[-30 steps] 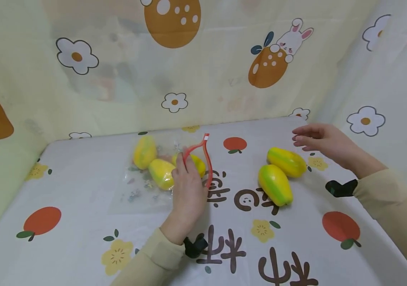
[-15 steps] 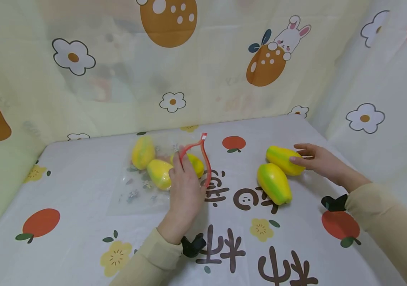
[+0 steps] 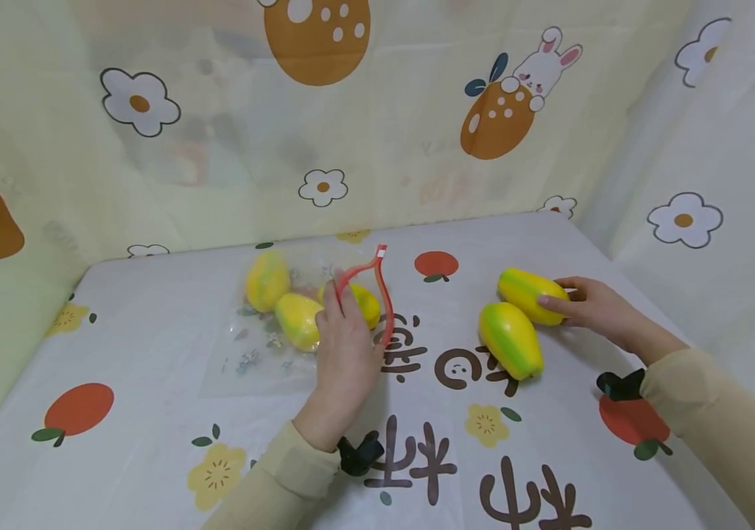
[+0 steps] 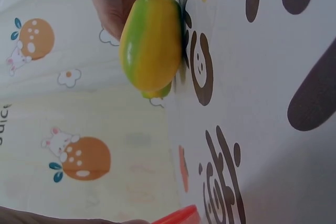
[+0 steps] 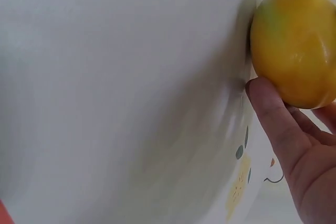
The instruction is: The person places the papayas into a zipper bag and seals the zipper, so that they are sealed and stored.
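Observation:
In the head view, a clear plastic bag point(image 3: 244, 368) with a red zip edge point(image 3: 387, 302) lies left of centre, with three yellow-green papayas inside, one of them point(image 3: 297, 322) beside my left hand point(image 3: 348, 361). That hand's fingers hold the bag's edge near its mouth, where the red strip stands apart in a loop. To the right, two more papayas lie on the cloth side by side. My right hand point(image 3: 599, 313) grips the right end of the farther papaya point(image 3: 531, 296), thumb on the near side; the nearer papaya point(image 3: 511, 340) is untouched.
A white tablecloth point(image 3: 152, 331) printed with fruit, flowers and dark characters covers the table. Behind it hangs a patterned curtain point(image 3: 390, 147), with another at the right side point(image 3: 735, 294). A black wrist strap is on each arm.
My right hand has come down and left from above the cloth and now grips the farther papaya. My left hand stays at the bag's edge.

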Available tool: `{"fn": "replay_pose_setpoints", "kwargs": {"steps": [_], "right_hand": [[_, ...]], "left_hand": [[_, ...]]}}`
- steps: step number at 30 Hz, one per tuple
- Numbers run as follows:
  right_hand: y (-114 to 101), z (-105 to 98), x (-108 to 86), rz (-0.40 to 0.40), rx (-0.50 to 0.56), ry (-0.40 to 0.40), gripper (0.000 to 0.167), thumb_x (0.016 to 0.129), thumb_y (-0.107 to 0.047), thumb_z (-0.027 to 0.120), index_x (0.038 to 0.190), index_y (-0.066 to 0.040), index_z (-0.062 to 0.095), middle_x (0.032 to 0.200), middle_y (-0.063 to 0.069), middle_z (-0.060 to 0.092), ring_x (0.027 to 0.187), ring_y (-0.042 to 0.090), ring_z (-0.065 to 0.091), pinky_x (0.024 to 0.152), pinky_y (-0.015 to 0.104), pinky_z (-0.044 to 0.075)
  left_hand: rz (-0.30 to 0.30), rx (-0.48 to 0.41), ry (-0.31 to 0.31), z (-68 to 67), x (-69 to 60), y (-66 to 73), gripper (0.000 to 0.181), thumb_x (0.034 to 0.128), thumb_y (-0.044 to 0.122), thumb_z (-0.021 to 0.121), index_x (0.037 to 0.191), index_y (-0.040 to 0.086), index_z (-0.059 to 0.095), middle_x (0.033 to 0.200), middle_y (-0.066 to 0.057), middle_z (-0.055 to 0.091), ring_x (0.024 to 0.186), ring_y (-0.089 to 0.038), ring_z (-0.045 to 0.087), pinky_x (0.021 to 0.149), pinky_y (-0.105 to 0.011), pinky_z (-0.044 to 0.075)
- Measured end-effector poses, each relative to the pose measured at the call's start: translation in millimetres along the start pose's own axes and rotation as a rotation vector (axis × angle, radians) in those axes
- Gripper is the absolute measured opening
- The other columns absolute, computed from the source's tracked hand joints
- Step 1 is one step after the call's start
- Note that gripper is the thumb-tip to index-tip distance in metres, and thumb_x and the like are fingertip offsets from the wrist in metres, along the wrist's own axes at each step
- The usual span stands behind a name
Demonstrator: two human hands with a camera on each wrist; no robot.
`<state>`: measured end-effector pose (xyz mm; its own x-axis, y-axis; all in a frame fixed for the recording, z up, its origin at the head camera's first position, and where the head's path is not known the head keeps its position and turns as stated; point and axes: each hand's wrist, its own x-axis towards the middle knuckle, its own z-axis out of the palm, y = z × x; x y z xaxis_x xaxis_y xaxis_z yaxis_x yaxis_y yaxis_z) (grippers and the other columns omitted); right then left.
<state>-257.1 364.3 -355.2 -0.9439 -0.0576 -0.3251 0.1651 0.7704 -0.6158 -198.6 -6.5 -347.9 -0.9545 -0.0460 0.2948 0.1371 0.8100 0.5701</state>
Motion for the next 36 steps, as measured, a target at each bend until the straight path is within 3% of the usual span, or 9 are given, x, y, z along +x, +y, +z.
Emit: {"fn": "replay_pose_setpoints", "kwargs": {"steps": [9,15,19,22,28,36], "right_hand": [[-13,-8,-8.4,-0.046,-0.020,0.082,0.086,0.103,-0.056,0.048,0.158,0.006,0.023,0.142,0.031,0.047,0.116,0.039,0.055,0.098,0.049,0.053],[-47,-13,-12.8,-0.112,0.029,0.125,0.083,0.104,-0.055,0.047,0.157,0.004,0.026,0.146,0.029,0.045,0.123,0.043,0.054,0.107,0.059,0.044],[-77,-8,-14.8,-0.146,0.018,0.137,0.081,0.102,-0.056,0.051,0.156,0.001,0.031,0.143,0.028,0.051,0.122,0.041,0.055,0.096,0.053,0.049],[-95,1,-14.0,-0.194,0.004,0.115,0.079,0.102,-0.053,0.054,0.156,0.001,0.033,0.141,0.027,0.055,0.121,0.040,0.057,0.095,0.050,0.051],[-123,23,-9.4,-0.319,0.001,0.037,0.068,0.101,-0.044,0.061,0.151,-0.001,0.045,0.138,0.021,0.060,0.122,0.036,0.061,0.106,0.056,0.049],[-141,45,4.0,-0.300,-0.022,-0.046,0.074,0.097,-0.050,0.066,0.148,-0.001,0.048,0.143,0.021,0.058,0.119,0.034,0.065,0.105,0.052,0.052]], "left_hand": [[0.000,0.020,-0.021,1.3,0.9,0.5,0.102,0.0737,0.004,0.089,0.155,-0.005,0.029,0.156,-0.026,0.034,0.107,-0.042,0.052,0.084,-0.042,0.060],[0.015,0.025,-0.001,-0.8,0.2,1.0,0.098,0.0765,0.006,0.088,0.155,-0.006,0.030,0.155,-0.027,0.035,0.105,-0.042,0.053,0.079,-0.042,0.061],[0.017,0.026,0.013,-0.9,0.3,0.2,0.097,0.0766,0.007,0.088,0.154,-0.007,0.032,0.154,-0.028,0.036,0.103,-0.042,0.053,0.078,-0.042,0.061],[0.014,0.040,0.007,-0.7,0.3,0.0,0.097,0.0770,0.008,0.088,0.154,-0.007,0.031,0.154,-0.028,0.036,0.103,-0.041,0.053,0.078,-0.042,0.061],[0.012,0.067,-0.003,-0.6,-0.2,0.3,0.097,0.0769,0.006,0.087,0.155,-0.006,0.031,0.154,-0.027,0.036,0.101,-0.040,0.053,0.076,-0.041,0.061],[0.026,0.093,-0.003,0.5,0.1,-0.5,0.095,0.0751,0.007,0.089,0.152,-0.006,0.035,0.154,-0.027,0.036,0.100,-0.039,0.053,0.079,-0.040,0.060]]}}
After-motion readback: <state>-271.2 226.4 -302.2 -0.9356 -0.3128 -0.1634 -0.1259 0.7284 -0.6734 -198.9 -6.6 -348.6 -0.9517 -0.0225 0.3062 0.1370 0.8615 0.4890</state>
